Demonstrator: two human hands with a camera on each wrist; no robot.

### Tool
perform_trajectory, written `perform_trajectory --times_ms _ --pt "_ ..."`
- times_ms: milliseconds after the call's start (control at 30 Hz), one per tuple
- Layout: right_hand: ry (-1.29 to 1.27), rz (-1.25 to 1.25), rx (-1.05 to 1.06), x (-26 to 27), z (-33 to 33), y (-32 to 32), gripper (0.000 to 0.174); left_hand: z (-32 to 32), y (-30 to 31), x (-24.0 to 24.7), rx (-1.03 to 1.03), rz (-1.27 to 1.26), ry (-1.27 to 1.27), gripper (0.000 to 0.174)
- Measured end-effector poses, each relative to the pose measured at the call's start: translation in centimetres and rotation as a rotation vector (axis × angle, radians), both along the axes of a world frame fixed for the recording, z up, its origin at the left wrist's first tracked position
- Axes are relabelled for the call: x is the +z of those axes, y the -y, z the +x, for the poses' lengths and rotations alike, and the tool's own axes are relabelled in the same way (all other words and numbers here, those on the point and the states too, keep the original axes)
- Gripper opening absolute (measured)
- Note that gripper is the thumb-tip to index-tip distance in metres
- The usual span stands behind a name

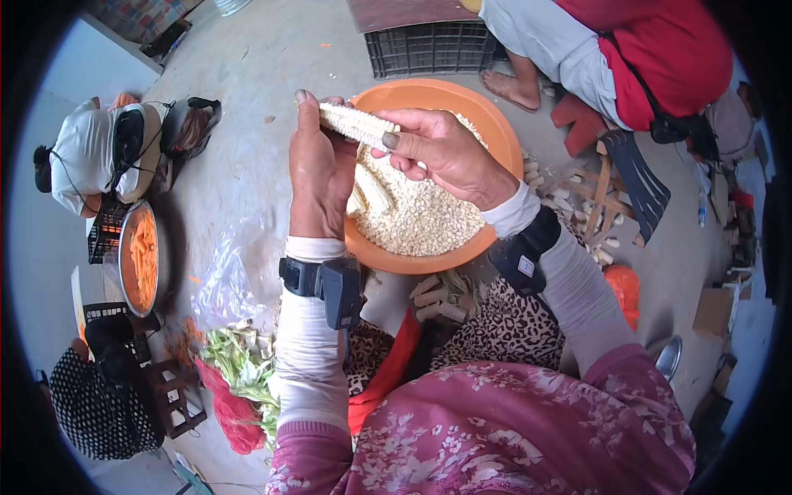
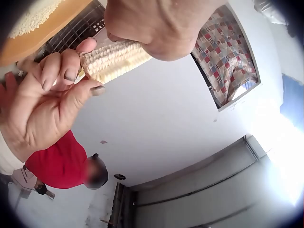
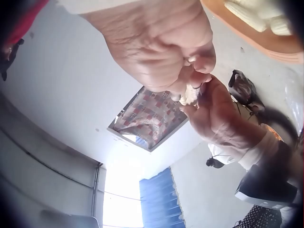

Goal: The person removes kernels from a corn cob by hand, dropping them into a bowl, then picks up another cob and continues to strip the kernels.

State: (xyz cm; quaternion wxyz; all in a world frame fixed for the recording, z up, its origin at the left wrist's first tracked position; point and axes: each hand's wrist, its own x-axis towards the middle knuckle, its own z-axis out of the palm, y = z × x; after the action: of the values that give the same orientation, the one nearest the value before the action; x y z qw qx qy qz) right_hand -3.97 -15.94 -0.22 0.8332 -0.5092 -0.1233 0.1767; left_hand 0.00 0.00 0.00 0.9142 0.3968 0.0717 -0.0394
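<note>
A pale corn cob (image 1: 356, 124) is held between both hands above an orange basin (image 1: 498, 124). My left hand (image 1: 318, 165) grips its left end, thumb along the outer side. At the other end my right hand (image 1: 450, 153) pinches the cob with thumb and fingers. In the left wrist view the cob (image 2: 114, 61) shows rows of kernels beside a barer strip, the right hand (image 2: 52, 95) at its near end. Loose kernels (image 1: 425, 221) fill much of the basin, and more cobs (image 1: 375, 191) lie on them. The right wrist view mostly hides the cob behind the fingers.
Bare cobs (image 1: 606, 243) lie on the floor right of the basin, near a low stool (image 1: 639, 186). Husks (image 1: 247, 363) and a clear plastic bag (image 1: 231, 276) lie left. A bowl of orange pieces (image 1: 143, 260) stands farther left. Several people sit around.
</note>
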Motion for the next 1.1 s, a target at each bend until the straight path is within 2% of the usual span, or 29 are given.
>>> perform_trajectory --times_ms 867,1100 --pt "0.017 -0.116 -0.178 -0.4 -0.2 -0.3 0.045 -0.6 2.2 0.0 0.061 0.162 0.079 0.041" --pt "0.054 -0.153 -0.162 -0.3 -0.3 -0.7 0.047 -0.5 1.5 0.1 0.056 0.242 0.070 0.045"
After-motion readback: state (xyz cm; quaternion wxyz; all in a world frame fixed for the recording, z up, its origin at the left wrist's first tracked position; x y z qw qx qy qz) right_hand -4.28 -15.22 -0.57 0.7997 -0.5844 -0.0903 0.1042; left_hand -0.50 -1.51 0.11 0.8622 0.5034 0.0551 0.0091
